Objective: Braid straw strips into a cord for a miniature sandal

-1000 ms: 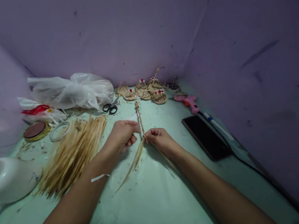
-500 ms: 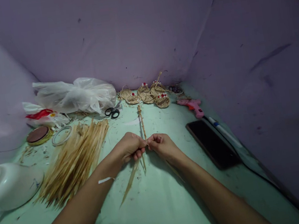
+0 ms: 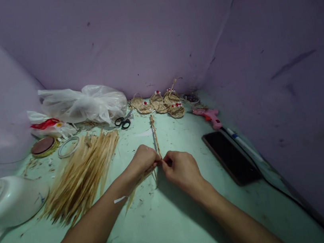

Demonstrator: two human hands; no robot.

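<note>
A thin braid of dried straw strips [image 3: 155,135] lies pointing away from me on the green table. At its near end, my left hand [image 3: 145,158] pinches the strips, its knuckles turned up. My right hand [image 3: 182,169] pinches the same end from the right, fingertips close against those of the left. Loose strip ends [image 3: 132,198] hang out below my left hand toward me. To the left lies a bundle of flat straw strips [image 3: 82,177]. The exact grip of the fingertips is too small to make out.
Small woven straw pieces with red beads [image 3: 159,102] lie along the back wall, near scissors [image 3: 123,122] and a plastic bag [image 3: 93,103]. At right are a pink glue gun [image 3: 208,116] and a phone [image 3: 230,158]. A white jug [image 3: 16,200] lies at left beside tape rolls [image 3: 44,147].
My right hand has turned over and come slightly nearer to me, its back now showing more. My left wrist has rolled inward, and the loose strips have shifted beneath it.
</note>
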